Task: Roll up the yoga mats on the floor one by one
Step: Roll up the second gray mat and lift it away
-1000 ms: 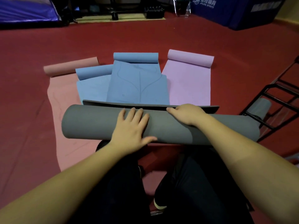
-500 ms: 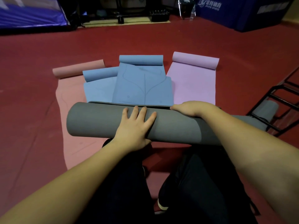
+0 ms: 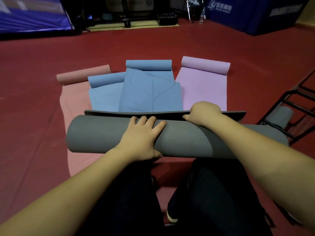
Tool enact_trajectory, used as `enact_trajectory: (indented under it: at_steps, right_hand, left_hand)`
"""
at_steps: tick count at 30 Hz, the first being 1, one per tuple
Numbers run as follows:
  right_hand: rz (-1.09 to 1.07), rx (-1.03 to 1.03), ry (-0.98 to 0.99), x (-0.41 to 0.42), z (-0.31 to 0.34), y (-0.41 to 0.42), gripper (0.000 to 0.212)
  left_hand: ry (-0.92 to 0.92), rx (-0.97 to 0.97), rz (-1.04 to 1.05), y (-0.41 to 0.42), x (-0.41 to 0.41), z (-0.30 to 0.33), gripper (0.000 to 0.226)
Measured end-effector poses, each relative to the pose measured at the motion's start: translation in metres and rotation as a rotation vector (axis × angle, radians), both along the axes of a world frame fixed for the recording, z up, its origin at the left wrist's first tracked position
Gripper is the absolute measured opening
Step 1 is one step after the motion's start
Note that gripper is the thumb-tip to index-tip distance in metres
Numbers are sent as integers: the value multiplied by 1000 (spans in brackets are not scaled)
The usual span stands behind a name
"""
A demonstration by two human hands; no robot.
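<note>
A thick grey yoga mat (image 3: 102, 133) lies rolled across the floor just in front of my knees. Its loose end (image 3: 119, 113) sticks out flat beyond the roll. My left hand (image 3: 141, 137) rests palm down on the roll's middle, fingers laid over the top and thumb on the near side. My right hand (image 3: 202, 113) sits at the roll's far edge, fingers curled down onto the mat where the loose end begins. Beyond lie a salmon mat (image 3: 75, 103), two blue mats (image 3: 105, 97) (image 3: 150, 92) and a lilac mat (image 3: 204, 87), each partly unrolled with its far end rolled.
A black metal rack (image 3: 293, 103) stands at the right, with another grey roll (image 3: 281, 114) in it close to the grey mat's right end. Blue padded blocks (image 3: 255, 16) and dark equipment line the far wall. Red floor surrounds the mats.
The grey mat's loose end, nearly hidden half a second ago, shows again beyond the roll. My left hand's fingers have reached further over the top of the roll.
</note>
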State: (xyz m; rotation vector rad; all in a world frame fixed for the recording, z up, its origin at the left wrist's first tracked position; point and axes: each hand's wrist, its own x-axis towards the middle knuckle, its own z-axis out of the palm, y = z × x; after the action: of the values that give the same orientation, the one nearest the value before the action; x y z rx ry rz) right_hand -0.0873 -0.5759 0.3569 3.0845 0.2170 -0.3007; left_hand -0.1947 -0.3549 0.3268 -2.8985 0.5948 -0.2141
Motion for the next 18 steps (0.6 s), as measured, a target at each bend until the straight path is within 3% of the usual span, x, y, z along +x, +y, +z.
enact_trajectory:
  at_steps: [3,5,7,10,14,18]
  right_hand:
    - [47,-31,-150,6,-3,2,24]
    - [124,35,-177,15,-9,0,33]
    - [191,53,-114,24,-13,-1,40]
    - [189,79,-16,32,-16,-1,31]
    - [183,133,-32,32,-16,2,30]
    - [194,146,-24,25,-16,-2,29]
  left_hand:
    - [45,-22,7,-1,7,3,111]
    - [69,-34,6,-1,14,5,112]
    - [107,-53,5,1,22,7,114]
    - [200,-95,12,6,34,11,112]
    - [273,-181,32,7,48,13,104]
    - [327,-268,65,9,61,8,80]
